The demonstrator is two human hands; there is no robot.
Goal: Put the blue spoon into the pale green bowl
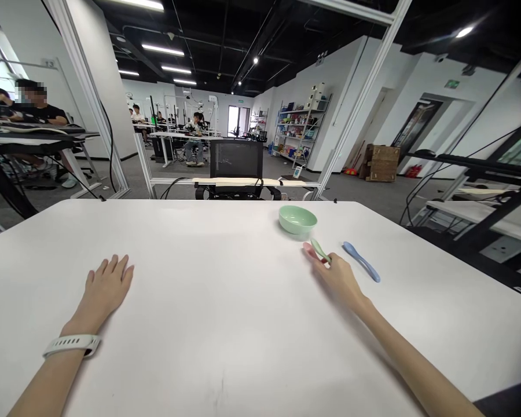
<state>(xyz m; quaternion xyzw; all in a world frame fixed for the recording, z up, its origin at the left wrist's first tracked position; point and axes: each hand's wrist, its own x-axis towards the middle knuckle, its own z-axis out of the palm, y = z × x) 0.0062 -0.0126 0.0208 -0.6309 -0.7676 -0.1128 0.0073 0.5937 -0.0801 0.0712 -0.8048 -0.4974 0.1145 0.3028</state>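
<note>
My right hand [339, 281] is closed around a green spoon [319, 249], whose bowl end points away from me toward the left. Just beside and partly under those fingers is a pink spoon [308, 251]; its handle is hidden by the hand. To the right of the hand a blue spoon [362, 262] lies on the table by itself. A light green bowl [297, 220] stands upright beyond the spoons. My left hand [108, 282], with a pale band on the wrist, rests flat on the left side of the white table [217, 301], fingers spread and holding nothing.
Past the table's far edge stand a black mesh chair [237, 159] and a metal frame [360, 98]. Shelves [301, 130] and a wooden crate [381, 163] are farther back. Several people sit at desks in the left background.
</note>
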